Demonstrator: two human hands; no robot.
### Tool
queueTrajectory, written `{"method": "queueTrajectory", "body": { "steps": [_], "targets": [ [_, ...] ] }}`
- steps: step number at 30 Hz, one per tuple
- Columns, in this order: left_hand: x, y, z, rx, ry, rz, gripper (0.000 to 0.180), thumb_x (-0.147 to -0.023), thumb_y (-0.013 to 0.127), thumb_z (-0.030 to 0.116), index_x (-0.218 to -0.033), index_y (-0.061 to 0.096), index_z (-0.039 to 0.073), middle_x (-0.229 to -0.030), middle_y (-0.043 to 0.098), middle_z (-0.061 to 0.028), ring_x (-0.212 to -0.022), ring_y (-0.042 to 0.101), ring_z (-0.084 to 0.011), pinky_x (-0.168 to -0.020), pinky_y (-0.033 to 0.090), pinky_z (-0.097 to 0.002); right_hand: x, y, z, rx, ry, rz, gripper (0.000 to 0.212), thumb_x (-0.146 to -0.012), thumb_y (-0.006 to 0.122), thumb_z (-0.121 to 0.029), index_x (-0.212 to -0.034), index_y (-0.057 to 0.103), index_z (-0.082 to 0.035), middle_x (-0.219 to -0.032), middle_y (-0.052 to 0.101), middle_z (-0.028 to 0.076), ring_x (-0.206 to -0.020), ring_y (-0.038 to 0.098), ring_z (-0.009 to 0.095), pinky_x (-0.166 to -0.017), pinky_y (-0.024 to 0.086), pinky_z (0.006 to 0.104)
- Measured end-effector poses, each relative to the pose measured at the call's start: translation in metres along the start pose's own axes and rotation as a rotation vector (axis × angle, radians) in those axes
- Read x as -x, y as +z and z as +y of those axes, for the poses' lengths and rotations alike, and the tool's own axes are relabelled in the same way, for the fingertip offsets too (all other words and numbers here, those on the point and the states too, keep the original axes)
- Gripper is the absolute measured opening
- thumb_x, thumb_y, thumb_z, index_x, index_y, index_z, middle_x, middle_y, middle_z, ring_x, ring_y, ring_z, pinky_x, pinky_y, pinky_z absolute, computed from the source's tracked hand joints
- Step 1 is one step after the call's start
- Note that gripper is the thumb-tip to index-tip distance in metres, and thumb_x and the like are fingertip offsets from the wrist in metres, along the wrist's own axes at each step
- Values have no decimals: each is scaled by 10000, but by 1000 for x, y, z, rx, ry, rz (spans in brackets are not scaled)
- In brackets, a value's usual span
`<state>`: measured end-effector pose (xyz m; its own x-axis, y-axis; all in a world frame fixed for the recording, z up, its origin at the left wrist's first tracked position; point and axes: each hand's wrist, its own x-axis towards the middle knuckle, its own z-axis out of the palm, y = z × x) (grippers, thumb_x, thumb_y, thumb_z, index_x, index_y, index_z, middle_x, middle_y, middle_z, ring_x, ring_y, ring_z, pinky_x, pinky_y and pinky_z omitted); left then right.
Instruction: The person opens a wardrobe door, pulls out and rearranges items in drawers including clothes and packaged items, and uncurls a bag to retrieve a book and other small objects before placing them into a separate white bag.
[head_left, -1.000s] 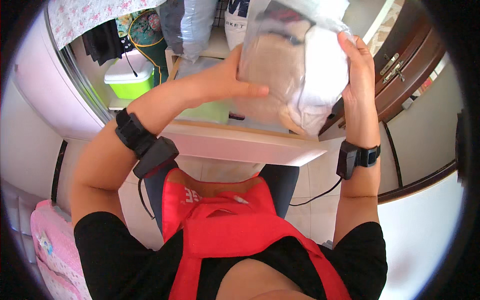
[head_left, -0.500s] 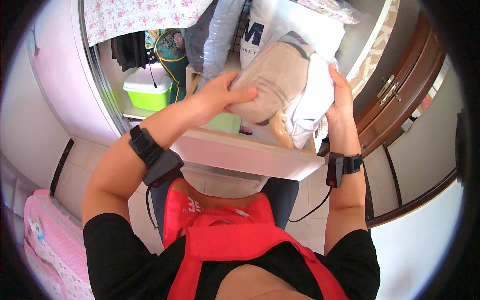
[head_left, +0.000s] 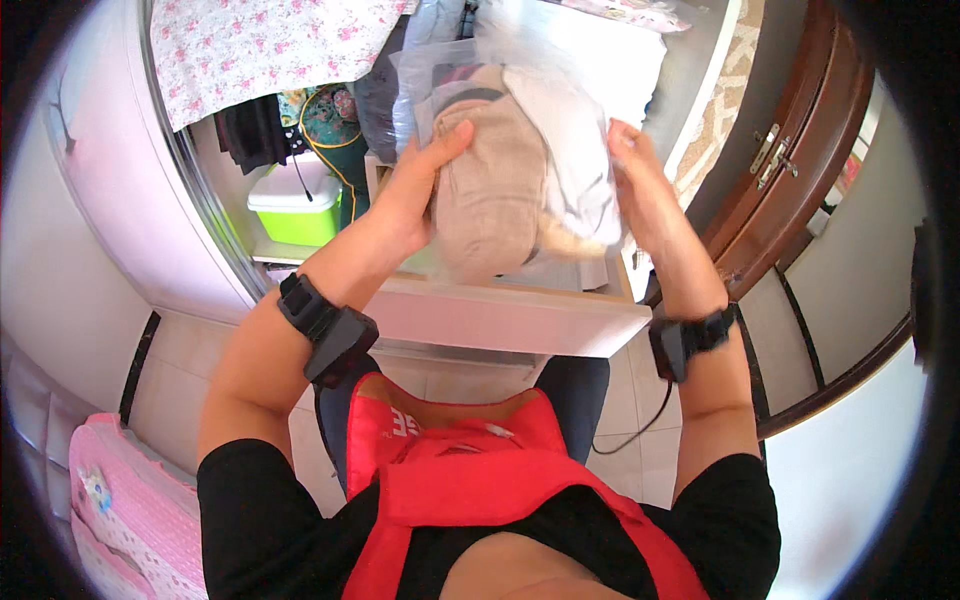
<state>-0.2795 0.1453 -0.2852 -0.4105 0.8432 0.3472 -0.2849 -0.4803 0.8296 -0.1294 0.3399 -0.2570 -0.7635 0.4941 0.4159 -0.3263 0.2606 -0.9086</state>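
Note:
Between my hands is a clear plastic bag of folded clothes (head_left: 490,190), with beige, white and dark fabric showing through it. My left hand (head_left: 412,195) grips the bag's left side, thumb on top of the beige fabric and fingers hidden beneath. On the right edge, beside the white fabric, my right hand (head_left: 645,190) holds the bag; it is slightly blurred and its fingers are partly hidden. The bag is above an open drawer (head_left: 490,320) with a pale front, and covers much of its inside.
A white bag (head_left: 620,60) stands behind the drawer. Left of it are a green box with a white lid (head_left: 295,205), dark hanging clothes (head_left: 250,135) and a floral cloth (head_left: 260,50). A brown wooden door (head_left: 775,150) is at right, a pink padded item (head_left: 130,500) at lower left.
Both hands have shifted left with the bag, which has turned more upright, its top edge now toward the far side. My right hand has also moved left along with it.

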Motion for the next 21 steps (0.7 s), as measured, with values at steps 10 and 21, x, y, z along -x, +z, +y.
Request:
{"method": "queueTrajectory", "body": {
  "steps": [10,21],
  "targets": [
    [15,22,-32,-411,-159,127,652,-864,583,436,-1330,366,36,-1282,491,-84,-1161,474,-210,-991,371,-355,-17,-47,14,79,184,-224,948,-627,805,-218,-1392,279,-24,-1168,550,127,-1038,561,234,-906,438,307],
    [7,-28,-2,-1576,-108,-109,374,-828,620,367,-1008,561,44,-820,640,-97,-807,610,-189,-711,477,-333,-58,-62,30,418,303,-586,703,-675,752,-164,-1305,456,-63,-1130,573,61,-1015,534,155,-892,436,289]
  ]
}}
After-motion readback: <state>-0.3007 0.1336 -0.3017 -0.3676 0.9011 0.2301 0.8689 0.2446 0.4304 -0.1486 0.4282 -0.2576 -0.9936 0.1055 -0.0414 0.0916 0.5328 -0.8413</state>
